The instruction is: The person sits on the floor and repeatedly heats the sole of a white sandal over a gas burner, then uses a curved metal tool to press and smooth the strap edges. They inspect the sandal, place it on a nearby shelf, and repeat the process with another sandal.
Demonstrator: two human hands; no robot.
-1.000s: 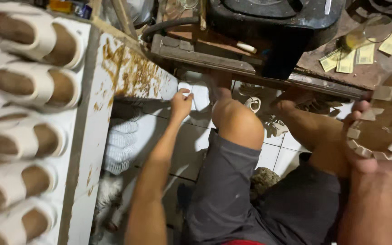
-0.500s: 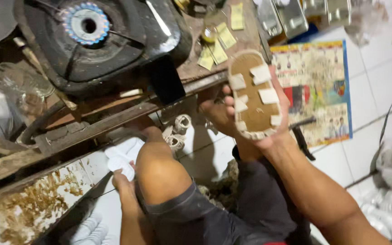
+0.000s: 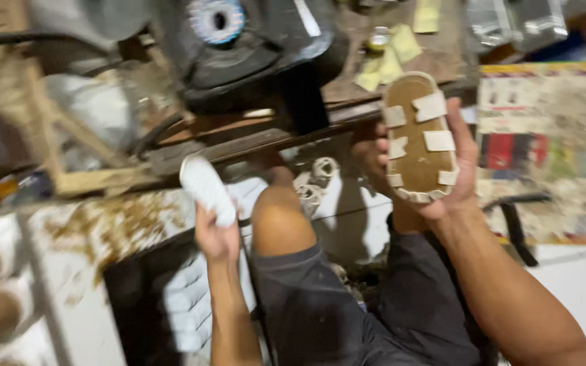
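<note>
We are gripping the tan insole in our right hand, fingers wrapped round its edge beside the machine, and lifting what is probably a white sole, blurred, clasped in our left hand, needing both held steady.

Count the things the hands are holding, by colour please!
White: 1, the white sole in the left hand.
Tan: 1, the tan sandal sole in the right hand.
Total: 2
</note>
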